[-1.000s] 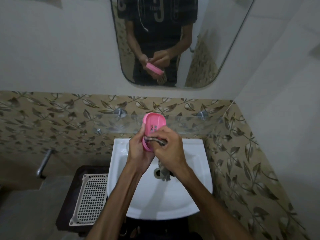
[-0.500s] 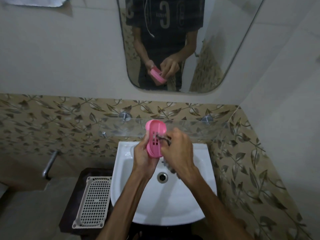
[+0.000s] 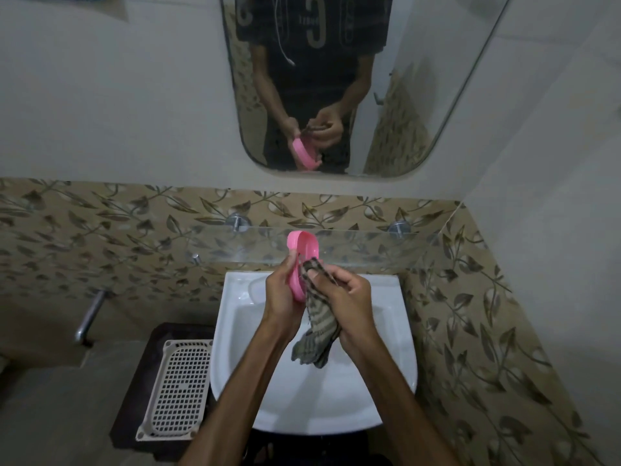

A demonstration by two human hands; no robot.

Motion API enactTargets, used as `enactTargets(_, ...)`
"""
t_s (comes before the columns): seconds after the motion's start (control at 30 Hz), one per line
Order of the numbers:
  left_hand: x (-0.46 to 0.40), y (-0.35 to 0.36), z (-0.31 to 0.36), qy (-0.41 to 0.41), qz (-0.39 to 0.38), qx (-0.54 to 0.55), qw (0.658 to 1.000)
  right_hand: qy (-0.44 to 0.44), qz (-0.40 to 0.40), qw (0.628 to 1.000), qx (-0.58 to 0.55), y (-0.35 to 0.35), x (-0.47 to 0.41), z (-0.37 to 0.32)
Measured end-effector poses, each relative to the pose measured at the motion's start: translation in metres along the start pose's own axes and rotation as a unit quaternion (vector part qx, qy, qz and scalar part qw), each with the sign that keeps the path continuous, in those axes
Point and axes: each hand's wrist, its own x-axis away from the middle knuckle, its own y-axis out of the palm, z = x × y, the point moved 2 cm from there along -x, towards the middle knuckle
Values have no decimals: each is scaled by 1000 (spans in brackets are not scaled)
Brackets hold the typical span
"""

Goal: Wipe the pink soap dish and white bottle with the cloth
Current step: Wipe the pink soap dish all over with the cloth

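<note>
My left hand (image 3: 280, 290) grips the pink soap dish (image 3: 302, 250), held on edge above the white sink (image 3: 386, 348). My right hand (image 3: 349, 297) holds a striped grey-brown cloth (image 3: 317, 331) and presses its top against the dish's inner face. The rest of the cloth hangs down between my wrists. No white bottle shows in the head view.
A glass shelf (image 3: 356, 245) on metal pegs runs along the leaf-patterned tiles behind the sink. A mirror (image 3: 420, 95) above reflects a person holding the dish. A white perforated tray (image 3: 176, 391) lies on a dark stand left of the sink, near a metal tap (image 3: 89, 314).
The dish has turned more edge-on in my left hand. More of the cloth now hangs visibly below my right hand, which has shifted along the dish.
</note>
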Motion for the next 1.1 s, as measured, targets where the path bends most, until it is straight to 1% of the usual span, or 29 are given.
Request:
enactTargets(0.03,0,-1,0,4,9,-4,1000,-12,4,1000,1,-1,0,-2)
enactTargets(0.07,-2,-2,0,6,19,-9,1000,-36,-3,999,26,-2,2,-3)
enactTargets(0.13,-3,-5,0,5,36,-28,999,-111,-27,985,125,1,8,-4)
enactTargets(0.23,-3,-4,-1,-4,49,-67,997,-235,-18,930,283,4,17,1)
enactTargets(0.3,-1,-4,-2,-14,61,-83,995,-281,-1,897,341,5,22,3)
enactTargets(0.37,-1,-3,-2,-18,72,-105,992,-291,1,885,363,7,21,-2)
enactTargets(0.47,0,3,-5,1,59,-174,983,-269,30,890,368,14,-1,-24)
enactTargets(0.53,3,7,-7,3,53,-197,979,-248,37,893,373,14,-13,-35)
enactTargets(0.6,4,4,-5,1,62,-207,976,-235,14,892,386,12,-3,-30)
enactTargets(0.67,4,0,-2,0,68,-209,976,-260,-13,878,402,11,17,-21)
enactTargets(0.7,3,0,-1,7,69,-215,974,-272,-10,875,400,12,18,-22)
enactTargets(0.77,3,5,-3,32,68,-243,967,-271,31,879,391,14,-1,-31)
enactTargets(0.83,5,6,-5,55,71,-251,964,-265,43,884,383,20,-10,-39)
enactTargets(0.87,6,5,-3,51,73,-247,965,-263,39,884,384,20,-5,-35)
enactTargets(0.97,3,-5,1,33,76,-189,978,-272,-14,875,400,17,30,-13)
enactTargets(1.0,3,-6,-1,34,78,-197,977,-271,-16,879,393,14,28,-12)
enactTargets(1.1,9,-2,-5,52,80,-280,955,-267,34,881,389,13,-6,-32)
